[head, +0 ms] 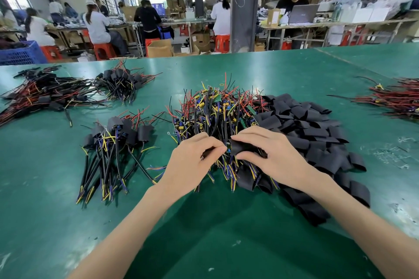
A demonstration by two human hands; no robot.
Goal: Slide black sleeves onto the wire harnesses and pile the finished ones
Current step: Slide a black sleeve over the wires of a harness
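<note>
Head: black sleeve in right hand, wire harness in left hand

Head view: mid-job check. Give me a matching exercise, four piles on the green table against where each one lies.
Things:
1. loose black sleeves
2. unsleeved harness pile
3. nearest sleeved harness bundle
4. red wire bundle

Places:
A. far right edge of view
B. centre, straight ahead
C. left of the left hand
D. right of the right hand

Pairs: 1-D, 2-B, 3-C, 4-A.
</note>
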